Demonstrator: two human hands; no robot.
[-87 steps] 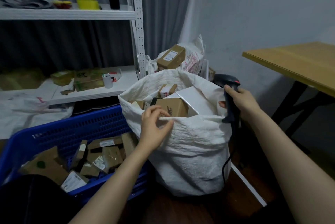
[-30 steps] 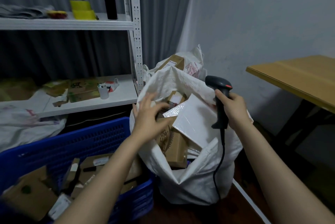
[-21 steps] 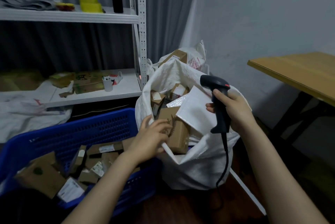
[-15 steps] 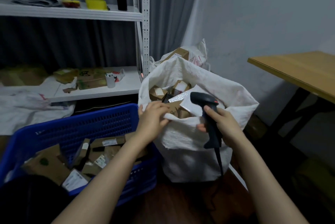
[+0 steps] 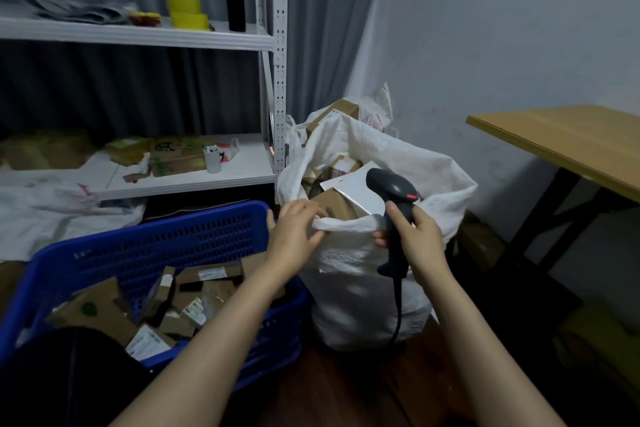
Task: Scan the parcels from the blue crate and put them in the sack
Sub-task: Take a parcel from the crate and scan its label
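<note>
Grey curtains (image 5: 329, 46) behind, left hand (image 5: 294, 232) pinches sack (image 5: 353, 288); right hand (image 5: 420, 239) grips scanner (image 5: 394, 189).

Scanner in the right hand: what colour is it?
The scanner is black with a small red mark near its head; the head view shows it.

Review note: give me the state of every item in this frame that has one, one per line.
sack: mouth open, parcels piled near its rim
blue crate: partly filled with parcels
left hand: pinches the sack's front rim
right hand: grips the scanner
scanner: upright at the sack's mouth, cable hanging
second sack: open, a box showing at the top
</note>
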